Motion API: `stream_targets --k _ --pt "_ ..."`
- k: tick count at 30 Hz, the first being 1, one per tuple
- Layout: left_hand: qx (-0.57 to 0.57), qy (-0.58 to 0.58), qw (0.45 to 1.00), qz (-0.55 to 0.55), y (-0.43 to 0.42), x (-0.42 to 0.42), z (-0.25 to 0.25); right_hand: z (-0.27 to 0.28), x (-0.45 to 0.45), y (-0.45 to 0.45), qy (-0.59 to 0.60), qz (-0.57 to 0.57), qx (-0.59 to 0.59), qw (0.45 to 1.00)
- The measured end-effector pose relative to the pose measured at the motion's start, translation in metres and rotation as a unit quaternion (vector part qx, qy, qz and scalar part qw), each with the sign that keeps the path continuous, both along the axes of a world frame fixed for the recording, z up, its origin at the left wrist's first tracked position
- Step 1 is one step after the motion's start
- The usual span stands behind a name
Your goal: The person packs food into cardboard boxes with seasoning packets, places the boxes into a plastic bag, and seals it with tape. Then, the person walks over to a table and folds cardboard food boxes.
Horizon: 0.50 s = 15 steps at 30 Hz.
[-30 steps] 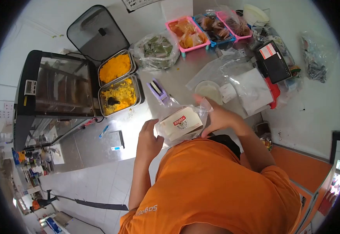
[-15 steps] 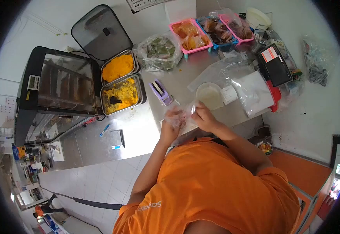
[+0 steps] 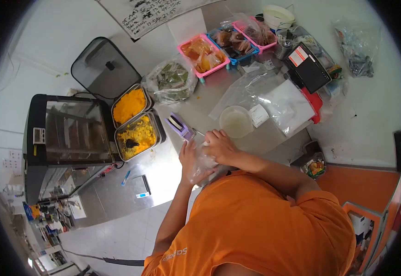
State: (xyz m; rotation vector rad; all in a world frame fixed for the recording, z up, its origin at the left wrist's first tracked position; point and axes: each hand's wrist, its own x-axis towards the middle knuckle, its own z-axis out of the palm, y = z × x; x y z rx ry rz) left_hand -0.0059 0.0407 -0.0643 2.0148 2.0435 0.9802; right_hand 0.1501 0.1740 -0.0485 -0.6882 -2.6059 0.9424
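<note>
Thin clear plastic (image 3: pixel 203 166) is crumpled between my two hands near the counter's front edge; whether it is a bag or a glove I cannot tell. My left hand (image 3: pixel 189 160) holds it from the left, fingers pointing up and thumb reaching across below it. Over its upper right side my right hand (image 3: pixel 220 146) is bent, fingers curled on the plastic. A purple tape dispenser (image 3: pixel 180 127) stands just beyond my left fingers. Behind my right hand is a round translucent tub (image 3: pixel 236 122), with a white label or paper (image 3: pixel 258 115) beside it.
Two metal trays of yellow food (image 3: pixel 129 106) stand left, beside a glass-fronted cabinet (image 3: pixel 71 131). Behind are a bag of green leaves (image 3: pixel 172 79) and pink (image 3: pixel 203 55) and blue baskets of packets. Plastic bags (image 3: pixel 287 108) and a black device (image 3: pixel 308 68) lie right; a small scale (image 3: pixel 144 187) left.
Both hands have moved down and left in view, toward my body. My right hand has turned over the plastic, closer to my left. The camera view has also shifted.
</note>
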Motion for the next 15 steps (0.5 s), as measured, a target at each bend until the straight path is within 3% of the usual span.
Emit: stream_targets --k 1,4,5,8,9,11,12,13,15 --pt "-0.038 0.053 0.998 -0.012 0.004 0.008 0.02 0.004 -0.004 -0.001 -0.039 -0.023 -0.063 0.997" --pt "-0.022 -0.209 0.977 -0.024 0.011 0.019 -0.04 0.007 -0.019 -0.016 -0.002 -0.013 -0.073 0.997" --pt "-0.101 -0.031 0.993 0.044 0.019 0.025 -0.047 0.007 -0.022 -0.02 0.031 -0.003 -0.085 0.996" --pt "0.092 -0.165 0.981 0.036 0.019 0.019 -0.073 -0.004 -0.023 -0.029 0.175 0.043 -0.12 0.976" --pt "0.092 -0.246 0.964 0.038 0.023 0.019 -0.098 -0.008 -0.022 -0.031 0.191 0.051 -0.102 0.975" --pt "0.094 -0.147 0.984 0.02 0.017 0.017 -0.107 0.002 -0.012 -0.03 0.147 0.068 -0.13 0.978" --pt "0.096 -0.097 0.991 0.013 0.017 0.013 -0.108 0.017 -0.002 -0.028 0.15 0.077 -0.149 0.974" --pt "0.05 -0.118 0.989 -0.07 0.028 0.014 -0.055 0.033 0.009 -0.023 0.154 0.087 -0.167 0.97" --pt "0.012 -0.244 0.969 -0.037 0.036 0.014 -0.036 0.059 0.033 -0.016 0.193 0.069 -0.153 0.967"
